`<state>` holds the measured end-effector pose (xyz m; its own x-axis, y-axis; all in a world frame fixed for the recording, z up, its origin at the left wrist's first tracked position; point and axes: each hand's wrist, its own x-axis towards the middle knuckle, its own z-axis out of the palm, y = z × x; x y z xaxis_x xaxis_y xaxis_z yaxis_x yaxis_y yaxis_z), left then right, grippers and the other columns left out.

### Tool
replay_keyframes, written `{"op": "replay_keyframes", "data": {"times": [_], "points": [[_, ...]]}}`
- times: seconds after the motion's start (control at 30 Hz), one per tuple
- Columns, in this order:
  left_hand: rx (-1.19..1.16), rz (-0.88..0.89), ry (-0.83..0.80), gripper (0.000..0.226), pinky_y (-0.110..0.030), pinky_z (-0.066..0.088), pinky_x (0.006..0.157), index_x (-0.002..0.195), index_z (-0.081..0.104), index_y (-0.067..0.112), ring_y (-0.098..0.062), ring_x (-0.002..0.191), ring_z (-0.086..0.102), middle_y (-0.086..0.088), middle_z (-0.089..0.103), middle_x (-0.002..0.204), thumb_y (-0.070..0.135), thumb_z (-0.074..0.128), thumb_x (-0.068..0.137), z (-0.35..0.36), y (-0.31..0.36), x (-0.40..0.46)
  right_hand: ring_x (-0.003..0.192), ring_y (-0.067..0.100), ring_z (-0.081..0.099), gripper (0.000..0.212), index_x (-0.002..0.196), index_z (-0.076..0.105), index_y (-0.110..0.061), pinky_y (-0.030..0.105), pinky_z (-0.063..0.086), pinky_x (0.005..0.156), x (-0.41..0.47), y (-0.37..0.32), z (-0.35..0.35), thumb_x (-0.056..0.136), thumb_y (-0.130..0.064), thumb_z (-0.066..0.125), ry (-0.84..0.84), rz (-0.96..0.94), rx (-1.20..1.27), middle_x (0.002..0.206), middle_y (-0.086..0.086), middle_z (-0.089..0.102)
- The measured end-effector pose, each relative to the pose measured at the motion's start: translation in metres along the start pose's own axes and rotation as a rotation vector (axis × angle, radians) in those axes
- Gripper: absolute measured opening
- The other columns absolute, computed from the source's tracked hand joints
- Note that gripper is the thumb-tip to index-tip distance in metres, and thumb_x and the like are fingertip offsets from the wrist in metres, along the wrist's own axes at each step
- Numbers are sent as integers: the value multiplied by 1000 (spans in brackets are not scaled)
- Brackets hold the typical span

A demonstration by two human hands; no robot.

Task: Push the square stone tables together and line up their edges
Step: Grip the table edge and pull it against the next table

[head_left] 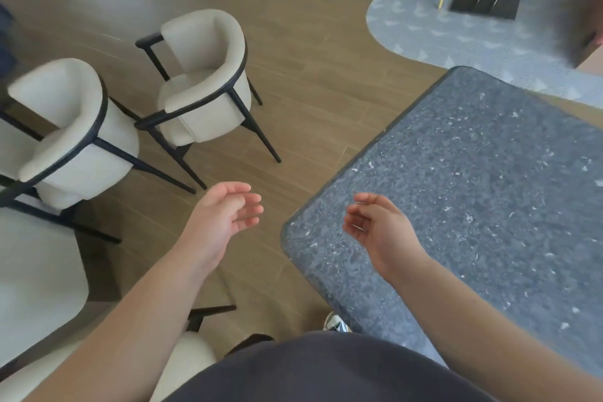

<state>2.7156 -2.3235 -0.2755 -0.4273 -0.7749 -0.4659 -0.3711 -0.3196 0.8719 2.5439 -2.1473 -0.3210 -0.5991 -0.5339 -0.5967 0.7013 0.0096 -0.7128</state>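
Stone table [483, 192]: one only in view, right of the person; its left edge runs from the near corner away up-right.
Right hand [378, 225]: over the near left corner, fingers loosely parted, holding nothing; contact cannot be told.
Left hand [225, 215]: over the floor [326, 75], empty, fingers apart, farther off.
Cream chairs [202, 81]: well left of that edge.

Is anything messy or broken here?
Nothing looks broken or spilled. The stone table sits at a slant to the floor planks, and only one table shows, so no edges are lined up yet. Both the left hand and right hand are open and hold nothing. The cream chairs stand upright.
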Motion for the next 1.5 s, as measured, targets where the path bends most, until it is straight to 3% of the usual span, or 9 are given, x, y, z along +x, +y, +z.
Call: {"op": "replay_keyframes", "data": {"times": [0.23, 0.5, 0.63, 0.97, 1.23, 1.5], "points": [[43, 52, -50, 25, -39, 60, 86, 113, 63, 13, -25, 97, 73, -8, 73, 102, 1, 43, 103, 19, 39, 47, 74, 20, 60, 23, 105, 61, -10, 33, 54, 75, 36, -35, 34, 97, 4, 44, -61, -71, 25, 81, 6, 64], [72, 64, -245, 26, -41, 59, 86, 115, 62, 11, -26, 95, 72, -9, 73, 102, -1, 43, 101, 11, 70, 159, 76, 22, 57, 24, 103, 60, -10, 31, 53, 74, 93, -39, 82, 96, 5, 42, 139, -150, 76, 81, 5, 63], [-4, 41, -368, 25, -42, 59, 85, 118, 59, 3, -26, 90, 70, -13, 70, 101, -4, 42, 101, -10, 89, 241, 74, 21, 57, 25, 102, 59, -10, 33, 53, 76, 145, -42, 144, 96, 6, 40, 210, -190, 91, 80, 5, 62], [116, 96, -491, 26, -42, 59, 85, 111, 61, 4, -21, 83, 69, -8, 71, 93, -6, 40, 100, -105, 180, 411, 73, 19, 59, 24, 103, 59, -11, 35, 53, 78, 237, -63, 307, 94, 5, 44, 377, -219, 216, 81, 5, 61], [8, 52, -572, 27, -42, 56, 83, 106, 61, 7, -24, 84, 68, -8, 70, 92, -6, 39, 100, -72, 215, 462, 76, 20, 59, 24, 104, 60, -10, 37, 53, 81, 259, -97, 321, 95, 5, 44, 490, -285, 196, 83, 7, 61], [25, 108, -687, 26, -43, 56, 84, 106, 61, 6, -24, 84, 68, -9, 70, 91, -7, 39, 99, 0, 258, 484, 73, 18, 61, 25, 100, 63, -12, 36, 54, 78, 293, -137, 282, 95, 4, 45, 557, -322, 274, 77, 3, 65]]}}
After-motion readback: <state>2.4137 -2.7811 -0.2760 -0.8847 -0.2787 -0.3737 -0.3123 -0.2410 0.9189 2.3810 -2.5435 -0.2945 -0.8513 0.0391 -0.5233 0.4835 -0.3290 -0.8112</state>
